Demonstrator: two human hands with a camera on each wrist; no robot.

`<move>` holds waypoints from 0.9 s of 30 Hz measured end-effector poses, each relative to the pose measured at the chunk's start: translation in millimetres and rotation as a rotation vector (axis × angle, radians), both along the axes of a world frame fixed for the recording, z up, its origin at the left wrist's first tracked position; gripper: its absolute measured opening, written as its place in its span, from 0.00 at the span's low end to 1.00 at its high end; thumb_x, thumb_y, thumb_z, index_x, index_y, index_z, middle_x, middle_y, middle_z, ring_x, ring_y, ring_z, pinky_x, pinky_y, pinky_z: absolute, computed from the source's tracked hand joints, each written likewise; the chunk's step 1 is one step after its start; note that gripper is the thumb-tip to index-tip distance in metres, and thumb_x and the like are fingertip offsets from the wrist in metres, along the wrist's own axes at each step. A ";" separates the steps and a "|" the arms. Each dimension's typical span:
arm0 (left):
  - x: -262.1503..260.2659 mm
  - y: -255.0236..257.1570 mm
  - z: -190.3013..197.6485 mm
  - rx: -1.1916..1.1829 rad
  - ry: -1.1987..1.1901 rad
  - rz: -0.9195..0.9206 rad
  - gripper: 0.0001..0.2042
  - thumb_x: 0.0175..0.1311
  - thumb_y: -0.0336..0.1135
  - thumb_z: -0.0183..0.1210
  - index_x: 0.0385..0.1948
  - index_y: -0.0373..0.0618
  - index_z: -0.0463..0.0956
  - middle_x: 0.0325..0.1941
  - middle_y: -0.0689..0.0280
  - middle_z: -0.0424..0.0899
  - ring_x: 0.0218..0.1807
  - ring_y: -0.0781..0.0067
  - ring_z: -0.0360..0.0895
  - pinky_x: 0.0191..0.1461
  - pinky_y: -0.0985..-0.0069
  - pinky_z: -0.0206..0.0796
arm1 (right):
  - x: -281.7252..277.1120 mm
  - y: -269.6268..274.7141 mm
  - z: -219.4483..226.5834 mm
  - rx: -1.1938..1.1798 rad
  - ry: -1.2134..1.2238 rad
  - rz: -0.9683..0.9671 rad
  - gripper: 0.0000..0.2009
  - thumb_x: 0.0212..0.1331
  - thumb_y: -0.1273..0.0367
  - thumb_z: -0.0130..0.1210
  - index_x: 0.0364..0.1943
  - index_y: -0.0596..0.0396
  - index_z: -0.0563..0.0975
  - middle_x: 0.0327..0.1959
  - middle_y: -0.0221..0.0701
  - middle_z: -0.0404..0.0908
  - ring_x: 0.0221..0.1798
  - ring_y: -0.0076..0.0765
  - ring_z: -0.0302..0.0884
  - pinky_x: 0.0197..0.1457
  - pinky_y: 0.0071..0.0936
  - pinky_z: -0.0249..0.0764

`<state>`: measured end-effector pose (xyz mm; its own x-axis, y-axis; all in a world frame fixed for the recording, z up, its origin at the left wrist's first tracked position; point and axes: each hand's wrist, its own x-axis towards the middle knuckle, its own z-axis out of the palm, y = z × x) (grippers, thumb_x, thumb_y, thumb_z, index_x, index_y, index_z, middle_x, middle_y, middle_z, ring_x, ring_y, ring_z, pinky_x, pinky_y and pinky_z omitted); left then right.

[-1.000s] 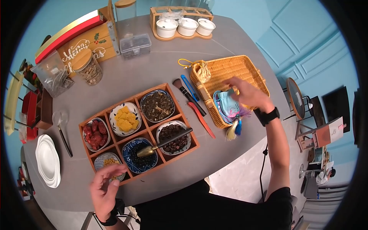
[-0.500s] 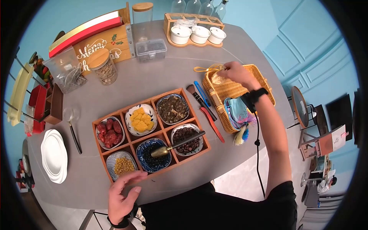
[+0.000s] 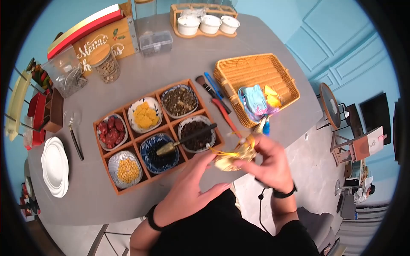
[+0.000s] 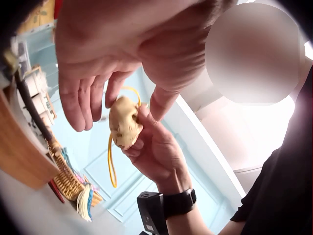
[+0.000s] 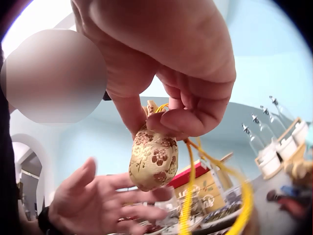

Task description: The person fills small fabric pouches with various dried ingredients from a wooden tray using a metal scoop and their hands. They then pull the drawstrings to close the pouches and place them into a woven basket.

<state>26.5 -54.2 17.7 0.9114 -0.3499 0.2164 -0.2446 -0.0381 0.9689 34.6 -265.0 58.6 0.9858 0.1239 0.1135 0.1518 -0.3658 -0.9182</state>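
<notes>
"Gold drawstring pouch [image 3: 226, 164]: now out of wicker basket [image 3: 256, 70]. Held?"

"Right hand [image 3: 275, 168] pinches its neck, near bench [image 3: 85, 205] edge. Left hand [image 3: 183, 194] open, fingers apart, close by. Pouch within reach of both."

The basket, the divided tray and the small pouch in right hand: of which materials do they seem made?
The basket looks like rattan or wicker, slightly glossy: its strands are woven. The tray seems smooth wood, judging by its reddish-brown colour, though veneer is possible. The pouch in the right hand is probably satin-like cloth: pale gold sheen, gathered neck.
</notes>
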 end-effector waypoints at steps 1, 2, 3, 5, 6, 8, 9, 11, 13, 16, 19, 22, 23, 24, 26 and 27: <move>-0.5 -0.6 -5.8 0.016 0.017 0.001 0.22 0.60 0.30 0.66 0.56 0.36 0.72 0.50 0.59 0.81 0.50 0.71 0.78 0.57 0.73 0.70 | -9.9 9.4 -12.2 0.056 0.019 0.025 0.13 0.52 0.72 0.71 0.38 0.59 0.79 0.26 0.21 0.74 0.27 0.15 0.67 0.31 0.18 0.67; 0.5 -1.4 -10.8 -0.018 0.107 -0.063 0.23 0.60 0.31 0.67 0.56 0.36 0.71 0.49 0.60 0.81 0.50 0.73 0.78 0.56 0.75 0.69 | -17.4 16.8 -23.6 0.106 0.057 0.019 0.13 0.53 0.72 0.71 0.39 0.59 0.79 0.27 0.21 0.74 0.27 0.15 0.67 0.31 0.18 0.68; -0.3 -1.1 -13.7 -0.053 0.198 -0.125 0.24 0.60 0.32 0.68 0.56 0.36 0.70 0.48 0.60 0.81 0.49 0.75 0.77 0.55 0.76 0.69 | -23.1 21.4 -31.6 0.155 0.097 0.012 0.13 0.54 0.72 0.70 0.40 0.59 0.79 0.27 0.22 0.75 0.28 0.15 0.68 0.32 0.18 0.68; -4.8 9.0 -16.7 -0.045 0.241 -0.129 0.18 0.63 0.34 0.65 0.52 0.38 0.73 0.47 0.60 0.82 0.49 0.73 0.79 0.52 0.75 0.70 | -31.2 23.1 -33.7 0.218 0.176 0.011 0.13 0.55 0.73 0.69 0.41 0.59 0.78 0.30 0.23 0.77 0.28 0.15 0.70 0.33 0.17 0.69; -6.4 15.3 -18.9 -0.013 0.283 -0.158 0.17 0.64 0.34 0.65 0.50 0.37 0.74 0.45 0.61 0.82 0.47 0.73 0.79 0.51 0.76 0.70 | -33.9 20.2 -30.3 0.325 0.230 0.003 0.13 0.56 0.73 0.68 0.42 0.60 0.79 0.32 0.24 0.78 0.29 0.16 0.71 0.33 0.17 0.69; -8.9 23.7 -17.9 0.031 0.326 -0.182 0.12 0.65 0.32 0.63 0.46 0.37 0.76 0.41 0.62 0.82 0.44 0.75 0.80 0.49 0.76 0.70 | -32.6 23.3 -28.8 0.485 0.192 -0.074 0.12 0.59 0.74 0.65 0.46 0.60 0.79 0.38 0.28 0.81 0.32 0.18 0.73 0.36 0.19 0.71; -7.6 25.9 -17.9 0.040 0.332 -0.175 0.12 0.65 0.32 0.63 0.46 0.37 0.76 0.41 0.62 0.82 0.44 0.75 0.80 0.49 0.76 0.70 | -27.5 24.9 -26.2 0.494 0.198 -0.069 0.12 0.59 0.74 0.65 0.46 0.60 0.79 0.38 0.28 0.81 0.32 0.18 0.73 0.36 0.19 0.71; -5.9 28.8 -18.6 0.104 0.128 -0.229 0.11 0.65 0.30 0.61 0.46 0.37 0.76 0.42 0.62 0.82 0.44 0.75 0.79 0.49 0.77 0.70 | -14.3 26.3 -19.7 0.164 -0.018 0.114 0.11 0.61 0.75 0.62 0.47 0.60 0.80 0.40 0.29 0.81 0.33 0.20 0.74 0.37 0.19 0.71; -8.8 30.5 -27.7 0.032 0.175 -0.182 0.11 0.65 0.30 0.61 0.47 0.37 0.76 0.43 0.63 0.82 0.44 0.76 0.79 0.49 0.77 0.70 | -12.0 26.5 -20.5 0.064 -0.053 0.200 0.09 0.63 0.76 0.60 0.46 0.60 0.81 0.39 0.31 0.81 0.33 0.20 0.74 0.38 0.19 0.71; -8.9 28.5 -30.9 -0.071 0.259 -0.125 0.11 0.65 0.28 0.59 0.47 0.37 0.76 0.44 0.63 0.82 0.44 0.76 0.79 0.49 0.77 0.70 | -15.4 18.0 -23.4 0.231 0.415 0.229 0.08 0.63 0.77 0.59 0.45 0.62 0.81 0.37 0.28 0.83 0.35 0.17 0.75 0.37 0.18 0.70; -13.2 25.2 -30.1 -0.076 0.335 -0.140 0.10 0.65 0.28 0.60 0.46 0.37 0.76 0.44 0.64 0.82 0.43 0.77 0.79 0.48 0.77 0.70 | -16.8 10.6 -28.6 0.369 0.510 0.251 0.08 0.62 0.77 0.59 0.44 0.63 0.80 0.34 0.24 0.81 0.33 0.14 0.72 0.35 0.17 0.67; -10.6 23.2 -27.1 -0.057 0.387 -0.202 0.10 0.64 0.27 0.61 0.45 0.38 0.75 0.42 0.66 0.81 0.42 0.79 0.78 0.46 0.79 0.70 | -17.4 -2.7 -42.3 0.267 0.446 0.358 0.07 0.60 0.80 0.59 0.42 0.64 0.80 0.34 0.27 0.79 0.31 0.17 0.72 0.32 0.18 0.66; -9.1 22.9 -26.0 -0.043 0.419 -0.247 0.10 0.62 0.26 0.61 0.44 0.38 0.75 0.41 0.67 0.80 0.41 0.81 0.77 0.45 0.81 0.69 | -17.7 -4.3 -41.4 0.265 0.446 0.352 0.07 0.60 0.80 0.59 0.42 0.64 0.80 0.34 0.27 0.79 0.31 0.17 0.72 0.32 0.18 0.66; -6.2 22.0 -23.7 -0.045 0.419 -0.252 0.10 0.62 0.26 0.61 0.44 0.38 0.75 0.41 0.67 0.80 0.41 0.81 0.77 0.45 0.81 0.69 | -16.8 -4.5 -38.5 0.148 0.416 0.390 0.07 0.59 0.80 0.60 0.41 0.62 0.80 0.34 0.27 0.78 0.31 0.19 0.71 0.32 0.19 0.66; -3.4 20.6 -20.0 0.151 0.420 -0.341 0.11 0.61 0.27 0.64 0.43 0.39 0.74 0.40 0.67 0.80 0.41 0.81 0.78 0.45 0.81 0.70 | -18.4 -5.5 -37.5 0.034 0.394 0.420 0.07 0.58 0.80 0.61 0.40 0.61 0.80 0.34 0.27 0.77 0.32 0.20 0.70 0.33 0.20 0.65; -4.0 19.7 -20.5 0.150 0.422 -0.345 0.11 0.61 0.27 0.64 0.43 0.39 0.74 0.40 0.67 0.80 0.41 0.81 0.78 0.45 0.81 0.70 | -18.3 -6.1 -37.5 0.054 0.403 0.450 0.07 0.57 0.79 0.62 0.39 0.60 0.80 0.33 0.27 0.76 0.31 0.21 0.69 0.32 0.21 0.65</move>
